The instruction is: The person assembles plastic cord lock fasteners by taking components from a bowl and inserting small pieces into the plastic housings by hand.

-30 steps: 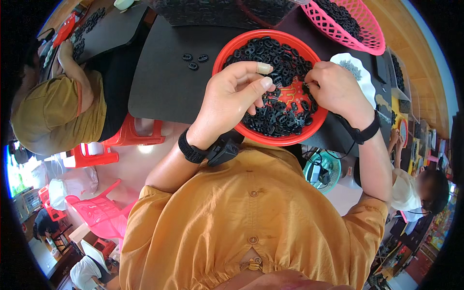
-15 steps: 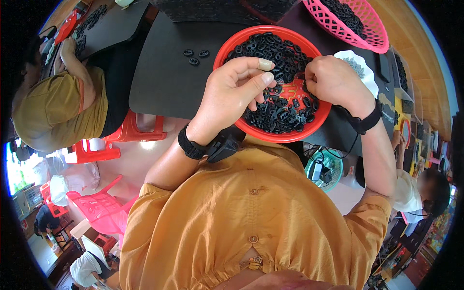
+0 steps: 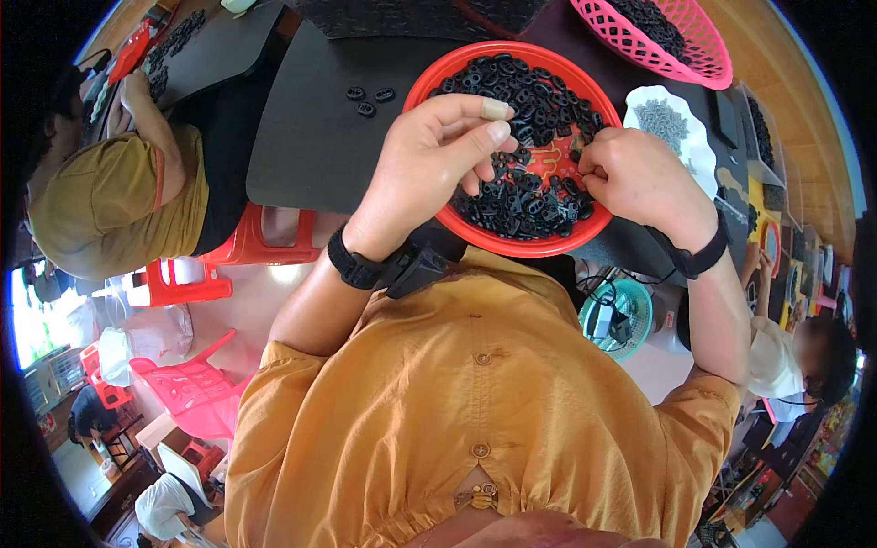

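Dark, matte tabletop (image 3: 311,151) carrying a round, glossy red bowl (image 3: 530,248) heaped with oval black pieces (image 3: 521,82), hard and plastic-looking, each pierced by openings. Compared with half a second earlier, the right hand (image 3: 649,173) has shifted slightly toward the bowl's near side, exposing more of the scalloped white dish (image 3: 700,157) and its small grey bits (image 3: 660,121); the left hand (image 3: 434,151) is little altered, suggesting uninterrupted handling of the pieces. Left: fingers half curled above the bowl, thumb and wrapped index tip slightly apart. Right: fingers bunched at the bowl's right side. Whether either grips a piece cannot be told. Three loose ovals (image 3: 366,110) lie left of the bowl; upper right, a pink lattice basket (image 3: 708,66).
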Tool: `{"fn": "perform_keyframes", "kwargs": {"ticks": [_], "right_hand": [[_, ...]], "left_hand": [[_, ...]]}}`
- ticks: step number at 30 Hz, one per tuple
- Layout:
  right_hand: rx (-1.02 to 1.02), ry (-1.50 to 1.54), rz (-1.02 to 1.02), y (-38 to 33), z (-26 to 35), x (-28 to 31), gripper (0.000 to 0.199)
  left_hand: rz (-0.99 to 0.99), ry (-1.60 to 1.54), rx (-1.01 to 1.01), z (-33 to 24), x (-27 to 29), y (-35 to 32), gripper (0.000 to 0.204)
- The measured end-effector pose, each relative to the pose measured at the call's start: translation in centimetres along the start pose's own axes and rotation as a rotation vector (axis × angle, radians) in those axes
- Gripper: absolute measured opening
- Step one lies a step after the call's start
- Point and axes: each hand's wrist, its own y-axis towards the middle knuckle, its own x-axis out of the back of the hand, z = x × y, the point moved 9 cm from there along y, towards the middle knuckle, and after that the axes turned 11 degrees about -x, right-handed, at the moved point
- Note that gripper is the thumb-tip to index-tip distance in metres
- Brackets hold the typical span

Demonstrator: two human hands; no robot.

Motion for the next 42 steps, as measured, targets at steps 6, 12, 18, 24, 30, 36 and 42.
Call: {"fn": "perform_keyframes", "kwargs": {"ticks": [6,12,18,24,30,36,42], "right_hand": [[-0.039,-0.021,0.046,0.7,-0.2,-0.6,0.011],[-0.085,-0.003,0.087,1.0,-0.3,-0.7,0.01],[-0.108,0.298,-0.024,-0.1,0.1,0.4,0.01],[-0.276,0.777,-0.142,-2.3,-1.2,-0.5,0.009],[-0.269,1.291,-0.2,-3.5,-1.5,-2.9,0.011],[-0.328,1.393,-0.233,-4.1,-1.9,-3.7,0.016],[-0.358,1.402,-0.229,-4.1,-2.0,-3.9,0.016]], "left_hand": [[0.021,0.19,-0.03,-1.9,1.1,1.3,0.024],[0.286,0.74,-0.207,-2.0,-0.7,2.9,0.017],[0.44,1.128,-0.525,-2.2,-3.7,3.8,0.016],[0.575,1.207,-0.539,-0.8,-5.3,4.6,0.015],[0.618,1.234,-0.437,-0.5,-5.0,4.6,0.016],[0.333,1.188,-0.58,-3.5,-3.3,3.4,0.013],[0.629,1.224,-0.422,-1.0,-5.6,2.4,0.011]]}}
